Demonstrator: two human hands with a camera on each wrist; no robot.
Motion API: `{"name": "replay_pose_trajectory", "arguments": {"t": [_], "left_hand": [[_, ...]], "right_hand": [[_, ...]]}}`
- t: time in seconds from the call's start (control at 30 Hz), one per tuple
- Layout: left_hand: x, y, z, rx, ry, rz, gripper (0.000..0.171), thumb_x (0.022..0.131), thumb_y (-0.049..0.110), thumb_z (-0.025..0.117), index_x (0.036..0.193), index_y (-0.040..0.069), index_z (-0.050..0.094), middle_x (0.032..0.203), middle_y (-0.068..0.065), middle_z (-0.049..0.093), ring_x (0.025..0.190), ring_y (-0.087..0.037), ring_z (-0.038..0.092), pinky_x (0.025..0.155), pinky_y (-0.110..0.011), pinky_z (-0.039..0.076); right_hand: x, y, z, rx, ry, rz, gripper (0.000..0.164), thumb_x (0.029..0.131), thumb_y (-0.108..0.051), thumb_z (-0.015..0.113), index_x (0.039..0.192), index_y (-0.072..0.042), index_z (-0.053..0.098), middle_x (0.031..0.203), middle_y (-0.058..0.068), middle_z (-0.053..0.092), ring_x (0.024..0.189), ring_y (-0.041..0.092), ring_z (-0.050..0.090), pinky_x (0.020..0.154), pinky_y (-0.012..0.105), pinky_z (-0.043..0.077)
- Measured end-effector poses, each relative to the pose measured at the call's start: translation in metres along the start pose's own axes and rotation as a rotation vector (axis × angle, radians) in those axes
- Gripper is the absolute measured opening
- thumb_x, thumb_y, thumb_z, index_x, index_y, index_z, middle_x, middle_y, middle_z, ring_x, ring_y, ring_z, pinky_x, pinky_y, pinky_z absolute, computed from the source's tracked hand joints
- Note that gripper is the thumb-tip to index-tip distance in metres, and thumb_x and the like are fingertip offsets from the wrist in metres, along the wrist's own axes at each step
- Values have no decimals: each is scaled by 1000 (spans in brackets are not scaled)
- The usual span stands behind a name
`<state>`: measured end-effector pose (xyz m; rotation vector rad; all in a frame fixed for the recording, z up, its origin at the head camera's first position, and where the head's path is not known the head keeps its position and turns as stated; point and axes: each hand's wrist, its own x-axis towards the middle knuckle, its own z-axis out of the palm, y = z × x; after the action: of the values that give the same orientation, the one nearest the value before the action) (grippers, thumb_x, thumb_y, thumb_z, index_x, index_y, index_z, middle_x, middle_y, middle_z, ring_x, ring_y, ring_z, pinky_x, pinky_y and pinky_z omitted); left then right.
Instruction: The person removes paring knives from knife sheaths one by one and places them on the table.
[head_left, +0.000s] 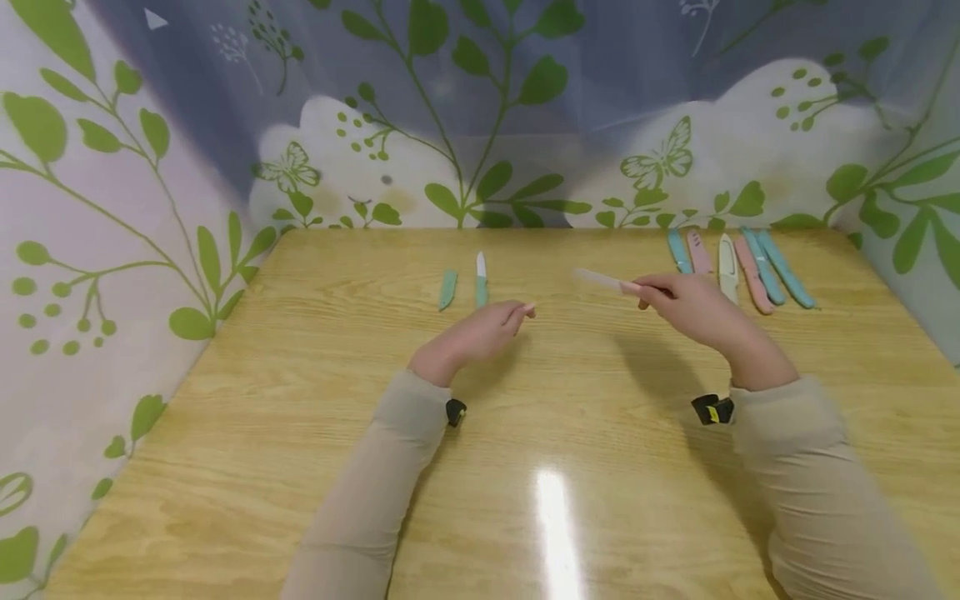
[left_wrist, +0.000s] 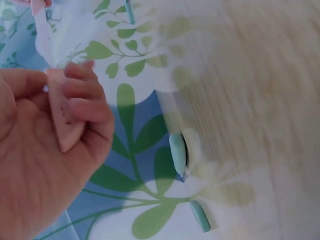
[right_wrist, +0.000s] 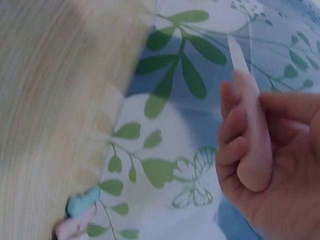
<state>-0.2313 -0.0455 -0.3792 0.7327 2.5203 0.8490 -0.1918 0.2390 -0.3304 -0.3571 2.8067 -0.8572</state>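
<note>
Two beige sleeves point(head_left: 352, 508) lay nearest the camera, reaching forward over the wooden table point(head_left: 247, 467), each with a black strap piece by its cuff. The left hand point(head_left: 483, 332) was off the table, its fingers curled round a slotted pink cover point(left_wrist: 66, 112). The right hand point(head_left: 697, 312) was raised too, grasping the pink knife point(right_wrist: 256, 132) by its handle, with the pale blade bare and directed toward the left hand. Knife and cover were well apart, so the uncovering of this one looked complete, though neither part had been put down yet.

Near the far edge, left of centre, the green knife point(head_left: 482, 283) lay with its white blade exposed and pointing away from the person; the green cover point(head_left: 447, 290) lay just beside it, on its left. That pair seemed finished, which made two knives bared by my reading.

To the right, a close row appeared untouched: a short teal piece point(head_left: 679, 252), a slotted pink piece point(head_left: 699, 252), a cream piece point(head_left: 727, 267), a long pink piece point(head_left: 753, 277) and two long teal pieces point(head_left: 785, 270). The right hand partly hid the row's near side, and I could not tell which of these were sheathed.
</note>
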Motion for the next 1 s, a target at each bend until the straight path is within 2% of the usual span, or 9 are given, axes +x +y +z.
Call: {"name": "replay_pose_trajectory", "arguments": {"t": [0.1, 0.23, 0.4, 0.57, 0.63, 0.7, 0.8, 0.87, 1.0], "left_hand": [[3, -3, -2, -21, 30, -30, 53, 108, 33, 19, 144, -1, 37, 135, -17, 50, 129, -25, 46, 109, -37, 35], [9, -8, -5, -29, 104, -83, 54, 106, 41, 24, 138, 0, 41, 111, -13, 56, 102, -23, 53, 91, -37, 43], [22, -8, -15, 65, 197, -159, 50, 105, 43, 29, 130, 4, 46, 111, -9, 64, 92, -20, 59, 84, -35, 48], [39, -7, -24, 127, 292, -243, 41, 105, 36, 40, 125, 1, 49, 104, -14, 66, 79, -22, 64, 74, -32, 52], [45, -7, -26, 132, 315, -285, 42, 104, 33, 44, 125, -2, 49, 101, -16, 66, 74, -22, 65, 74, -32, 55], [50, -8, -25, 132, 318, -316, 43, 104, 33, 44, 124, -4, 50, 93, -15, 67, 68, -21, 64, 81, -33, 55], [57, -11, -23, 138, 297, -347, 39, 104, 32, 46, 112, -4, 58, 72, -10, 66, 56, -17, 60, 85, -32, 54], [61, -12, -23, 152, 289, -349, 35, 103, 30, 48, 96, -1, 63, 57, -6, 61, 50, -16, 58, 88, -32, 53], [66, -13, -28, 147, 328, -343, 40, 100, 23, 53, 67, 4, 62, 43, -1, 51, 53, -18, 62, 96, -32, 49]], "right_hand": [[11, -5, 6, 67, 22, 40, 56, 105, -43, 32, 141, -2, 47, 121, 22, 60, 93, 33, 56, 71, 39, 43], [30, -12, 13, 161, 39, 74, 55, 105, -42, 35, 142, -2, 45, 125, 22, 57, 109, 36, 54, 80, 42, 45], [59, -23, 22, 245, 42, 132, 47, 105, -27, 44, 144, -1, 42, 131, 24, 54, 116, 38, 52, 92, 48, 46], [87, -29, 33, 354, 83, 185, 44, 100, -19, 54, 139, 1, 49, 130, 24, 55, 114, 37, 53, 96, 47, 45], [97, -30, 39, 352, 123, 188, 42, 98, -17, 56, 134, 3, 52, 126, 25, 57, 108, 35, 55, 92, 43, 47], [105, -29, 48, 323, 151, 196, 40, 97, -16, 58, 130, 6, 54, 123, 26, 58, 103, 32, 57, 87, 38, 47], [114, -28, 62, 282, 190, 222, 38, 94, -13, 60, 124, 10, 57, 120, 26, 60, 99, 29, 56, 84, 34, 46], [120, -29, 69, 285, 217, 245, 36, 92, -12, 62, 120, 10, 60, 119, 26, 61, 100, 30, 56, 86, 36, 46], [131, -33, 76, 296, 287, 272, 34, 90, -13, 61, 115, 10, 63, 118, 26, 62, 105, 34, 57, 93, 40, 46]]}}
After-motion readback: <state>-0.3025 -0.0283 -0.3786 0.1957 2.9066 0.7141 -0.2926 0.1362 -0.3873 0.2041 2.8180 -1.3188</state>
